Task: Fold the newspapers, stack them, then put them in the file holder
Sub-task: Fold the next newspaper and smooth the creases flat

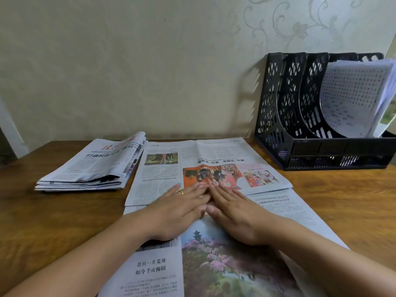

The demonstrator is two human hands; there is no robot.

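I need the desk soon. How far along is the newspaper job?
Partly done. A stack of folded newspapers lies at the table's left. In hand: the left hand and right hand press flat on a newspaper whose far part is folded over toward the person. Left: finish folding it, stack it, then move everything into the file holder, where no newspapers show, only white papers in its rightmost slot.

Home desk corner, wooden table (53, 211), floral-patterned wallpaper (300, 28), black mesh file holder (300, 103) with papers
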